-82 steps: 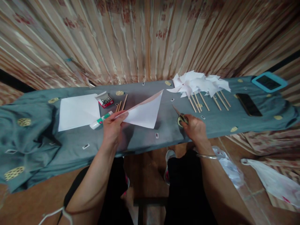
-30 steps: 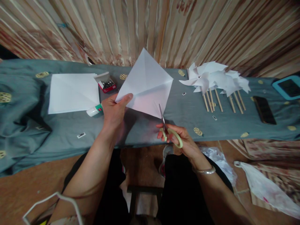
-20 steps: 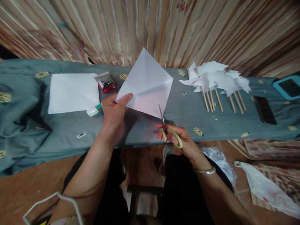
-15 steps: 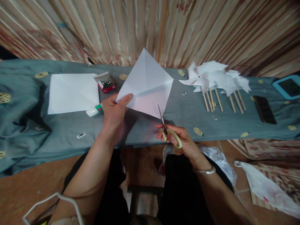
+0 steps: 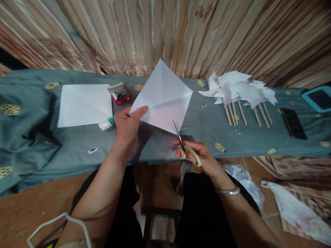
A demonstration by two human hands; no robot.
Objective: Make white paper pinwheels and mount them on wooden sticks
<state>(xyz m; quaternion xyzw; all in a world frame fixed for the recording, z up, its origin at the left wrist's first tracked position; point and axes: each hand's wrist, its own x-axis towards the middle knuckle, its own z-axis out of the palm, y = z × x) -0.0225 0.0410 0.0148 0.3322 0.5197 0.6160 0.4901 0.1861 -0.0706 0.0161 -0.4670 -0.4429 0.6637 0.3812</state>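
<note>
My left hand (image 5: 128, 125) pinches the left corner of a white square paper (image 5: 165, 96), thumb on top. Crease lines cross the sheet, which is held corner-up above the cloth. In my right hand (image 5: 199, 153) are scissors (image 5: 191, 155) with pale yellow-green handles, fingers in the loops. Their blades lie at the paper's lower corner, one over its face; whether a slit is cut there I cannot tell clearly. Beside my left hand lies a glue stick (image 5: 105, 124) with a white and green body. A stack of white paper (image 5: 84, 105) sits further left.
A small red box (image 5: 121, 94) of metal pins stands open behind the glue stick. Several white paper pinwheels (image 5: 238, 86) on wooden sticks lie to the right. Further right are a black phone (image 5: 293, 123) and a blue-framed device (image 5: 319, 99). A pleated curtain (image 5: 165, 34) hangs behind the table.
The view has shifted slightly, so everything sits a little lower. Both hands keep their holds, and the scissor blades stay at the paper's lower corner with little visible change.
</note>
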